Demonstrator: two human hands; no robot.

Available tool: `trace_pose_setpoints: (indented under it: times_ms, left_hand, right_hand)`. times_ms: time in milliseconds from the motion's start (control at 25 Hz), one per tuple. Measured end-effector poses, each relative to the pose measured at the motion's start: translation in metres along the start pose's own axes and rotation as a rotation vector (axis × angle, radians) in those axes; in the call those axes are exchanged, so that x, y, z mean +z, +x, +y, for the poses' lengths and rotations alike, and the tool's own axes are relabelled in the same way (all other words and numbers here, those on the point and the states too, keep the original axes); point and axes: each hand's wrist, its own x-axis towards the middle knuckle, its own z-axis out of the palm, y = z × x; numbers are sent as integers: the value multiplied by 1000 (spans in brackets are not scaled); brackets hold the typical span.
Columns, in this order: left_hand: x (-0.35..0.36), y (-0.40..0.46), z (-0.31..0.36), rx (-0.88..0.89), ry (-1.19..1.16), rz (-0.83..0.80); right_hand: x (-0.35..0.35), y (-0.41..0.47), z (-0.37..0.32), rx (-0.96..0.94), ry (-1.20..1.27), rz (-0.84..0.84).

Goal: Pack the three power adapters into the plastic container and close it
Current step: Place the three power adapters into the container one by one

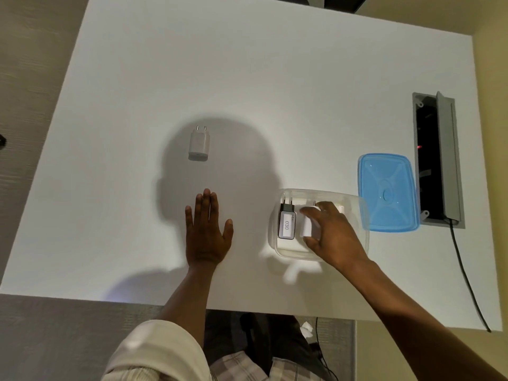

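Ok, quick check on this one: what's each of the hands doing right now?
Left hand: open, flat on the white table, holding nothing.
Right hand: closed on a white power adapter inside the clear plastic container.

Three power adapters: one white (199, 144) on the counter (247, 78), one black (286, 221) and one white (310, 226) in the single clear container (277, 247), one blue lid (387, 192), two hands.
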Motion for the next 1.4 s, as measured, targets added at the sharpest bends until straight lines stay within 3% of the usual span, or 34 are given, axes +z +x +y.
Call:
trace_pose_setpoints:
  times_ms: [440, 720, 840, 1000, 1080, 1240, 1400]
  left_hand:
    - [3, 1, -1, -6, 34, -7]
    - [3, 1, 0, -9, 48, -17]
    - [-1, 1, 0, -10, 40, -21]
    - [-6, 5, -14, 44, 18, -37]
    - [-12, 12, -41, 80, 57, -44]
    - [-31, 34, -97, 21, 87, -37]
    - [-35, 44, -105, -3, 90, -25]
  right_hand:
    - [25, 18, 9, -4, -59, -65]
    - [23, 12, 4, -37, -75, -30]
    - [13, 5, -5, -29, -35, 63]
    - [-3, 1, -41, -120, 241, 326]
    - [-9, 9, -71, -139, 358, 375]
    - [-3, 58, -130, -178, 273, 308]
    - [17, 126, -185, -119, 331, 161]
